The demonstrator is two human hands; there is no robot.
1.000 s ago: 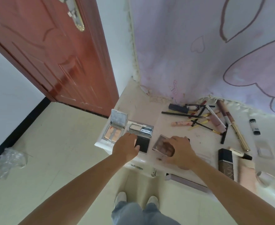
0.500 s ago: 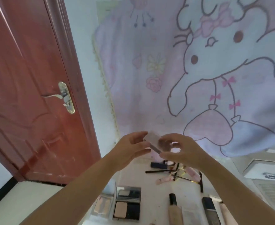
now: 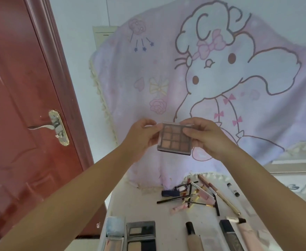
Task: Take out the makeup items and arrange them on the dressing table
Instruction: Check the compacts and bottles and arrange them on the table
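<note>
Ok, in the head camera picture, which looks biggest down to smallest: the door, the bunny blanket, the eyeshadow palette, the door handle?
1. Bunny blanket and door: both huge, too alike to rank.
2. Eyeshadow palette, held nearer the camera, so it looks bigger.
3. Door handle.

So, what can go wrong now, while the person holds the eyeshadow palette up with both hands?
The eyeshadow palette is only pinched at its side edges by the left hand and right hand, high above the dressing table; it could slip and fall. Setting it down could also knock the loose pencils and brushes.

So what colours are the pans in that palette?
Browns and peachy tans, in the eyeshadow palette, head view.
</note>
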